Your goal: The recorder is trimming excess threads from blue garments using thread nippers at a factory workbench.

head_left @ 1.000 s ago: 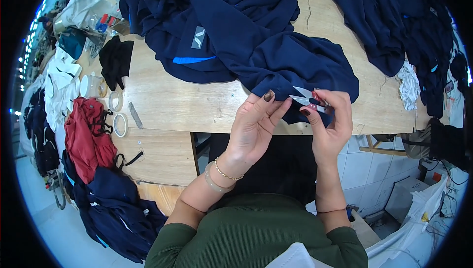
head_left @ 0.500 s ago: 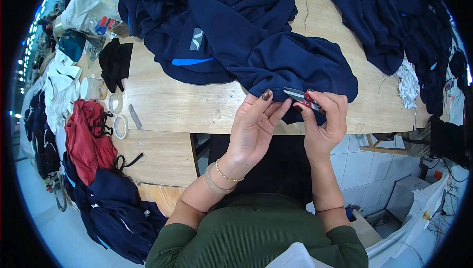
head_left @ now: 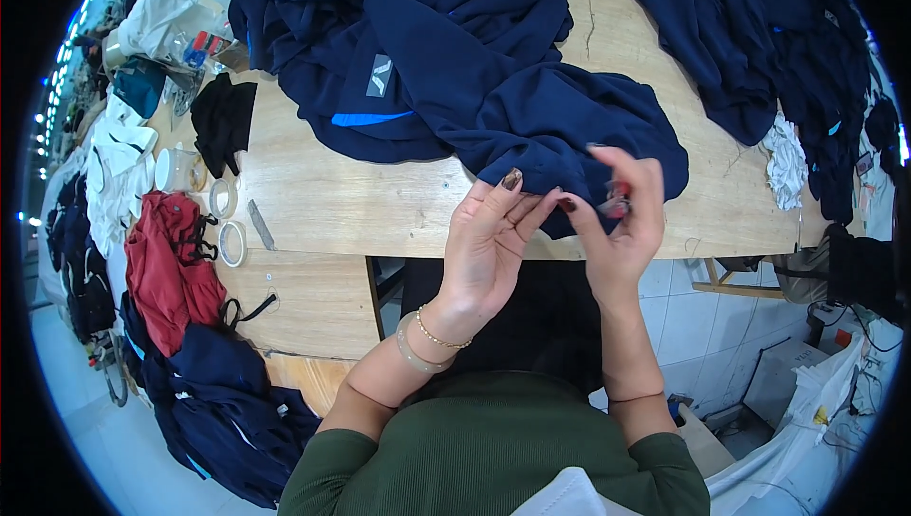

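Note:
A navy garment (head_left: 588, 112) lies bunched over the wooden table, one end spreading toward me. My left hand (head_left: 486, 255) is closed on its near edge, pinching the cloth between thumb and fingers. Just to the right, my right hand (head_left: 622, 250) is closed around small red thread snips (head_left: 618, 201), blurred by motion. Its thumb and the left fingertips meet at the cloth's edge. Whether a thread runs between them is too small to tell. A grey patch (head_left: 381, 75) and a bright blue strip (head_left: 374, 119) show on the navy cloth.
Left on the wooden table (head_left: 323, 193) are tape rolls (head_left: 232, 243), a grey blade-like strip (head_left: 260, 225), black cloth (head_left: 223, 124) and a red garment (head_left: 171, 255). More navy garments (head_left: 702, 32) hang over the right side, beside a crumpled white cloth (head_left: 784, 163).
The snips have swung from pointing left at the cloth back into my right hand, away from the edge. My right thumb has come to the left fingertips. The left hand stays nearly still.

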`<state>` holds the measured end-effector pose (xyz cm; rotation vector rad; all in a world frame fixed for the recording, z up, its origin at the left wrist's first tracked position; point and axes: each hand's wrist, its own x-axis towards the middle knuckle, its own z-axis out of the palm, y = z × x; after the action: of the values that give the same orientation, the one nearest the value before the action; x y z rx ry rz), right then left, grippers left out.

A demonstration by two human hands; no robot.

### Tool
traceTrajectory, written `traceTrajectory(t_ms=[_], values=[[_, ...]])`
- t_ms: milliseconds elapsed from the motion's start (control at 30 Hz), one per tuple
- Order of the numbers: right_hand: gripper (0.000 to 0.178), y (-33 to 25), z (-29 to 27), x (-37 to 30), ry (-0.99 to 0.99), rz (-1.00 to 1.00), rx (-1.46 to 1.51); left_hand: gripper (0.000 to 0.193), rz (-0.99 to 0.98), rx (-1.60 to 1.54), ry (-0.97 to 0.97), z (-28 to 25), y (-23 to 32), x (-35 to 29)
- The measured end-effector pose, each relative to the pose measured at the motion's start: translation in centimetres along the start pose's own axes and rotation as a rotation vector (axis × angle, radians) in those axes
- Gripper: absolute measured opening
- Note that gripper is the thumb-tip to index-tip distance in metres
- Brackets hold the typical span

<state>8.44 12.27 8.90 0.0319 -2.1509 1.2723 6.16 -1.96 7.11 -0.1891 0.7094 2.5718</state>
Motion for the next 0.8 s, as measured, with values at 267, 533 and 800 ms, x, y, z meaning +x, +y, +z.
traceTrajectory(t_ms=[267,533,800], values=[[0.015,0.9,1.5,1.1,0.027,0.031,0.07,0.021,-0.01,0.08,0.064,0.3,0.2,0.1],[0.018,0.9,-1.1,1.4,0.023,0.355,0.344,0.022,0.003,0.061,0.039,0.0,0.3,0.3],[0.029,1.3,-1.5,0.3,0.023,-0.15,-0.158,0.02,0.003,0.074,0.042,0.3,0.3,0.3]])
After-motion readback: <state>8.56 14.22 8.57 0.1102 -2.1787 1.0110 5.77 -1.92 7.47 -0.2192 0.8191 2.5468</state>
